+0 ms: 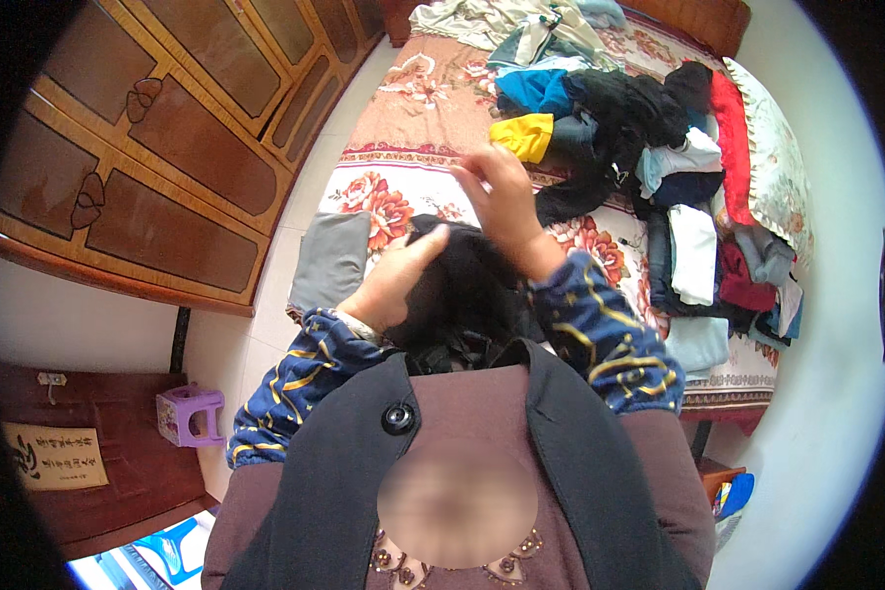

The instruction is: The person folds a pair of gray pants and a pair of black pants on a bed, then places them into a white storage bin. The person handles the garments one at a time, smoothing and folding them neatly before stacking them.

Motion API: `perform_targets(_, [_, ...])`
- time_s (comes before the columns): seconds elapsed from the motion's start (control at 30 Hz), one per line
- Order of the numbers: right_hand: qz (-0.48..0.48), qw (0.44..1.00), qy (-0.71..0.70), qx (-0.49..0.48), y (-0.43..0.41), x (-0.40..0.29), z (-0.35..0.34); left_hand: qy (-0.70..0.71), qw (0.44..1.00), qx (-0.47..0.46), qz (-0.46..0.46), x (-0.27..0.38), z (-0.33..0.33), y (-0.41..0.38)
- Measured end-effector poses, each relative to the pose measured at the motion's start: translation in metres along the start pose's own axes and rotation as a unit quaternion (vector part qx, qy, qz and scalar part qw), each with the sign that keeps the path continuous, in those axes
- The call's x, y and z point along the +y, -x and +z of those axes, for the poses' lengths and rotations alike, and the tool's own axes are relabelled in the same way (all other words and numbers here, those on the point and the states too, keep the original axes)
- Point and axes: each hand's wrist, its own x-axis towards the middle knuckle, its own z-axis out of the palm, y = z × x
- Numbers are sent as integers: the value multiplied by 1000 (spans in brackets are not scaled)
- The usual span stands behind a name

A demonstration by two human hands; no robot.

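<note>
A black garment (461,284) lies bunched in front of my body, at the near side of the bed. My left hand (392,279) is at its left side, the thumb on top of the cloth and the other fingers mostly hidden. Above the garment's right part, my right hand (505,195) is raised with loosely bent fingers, slightly blurred. I see nothing in it. Just left of the garment, a folded grey cloth item (330,258) rests on the floral bedspread (398,88).
Heaped clothes (627,103), with a yellow piece (523,138), lie across the bed. Folded garments (692,254) line the right side near a frilled pillow (767,155). A wooden wardrobe (199,147) stands left; a purple stool (190,417) is on the floor.
</note>
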Motion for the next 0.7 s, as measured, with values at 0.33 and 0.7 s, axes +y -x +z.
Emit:
perform_targets(0.33, [174, 961, 13, -216, 119, -15, 12, 493, 847, 115, -160, 3, -13, -11])
perform_targets(0.7, [397, 765, -505, -55, 14, 43, -50, 458, 871, 162, -74, 60, -31, -2])
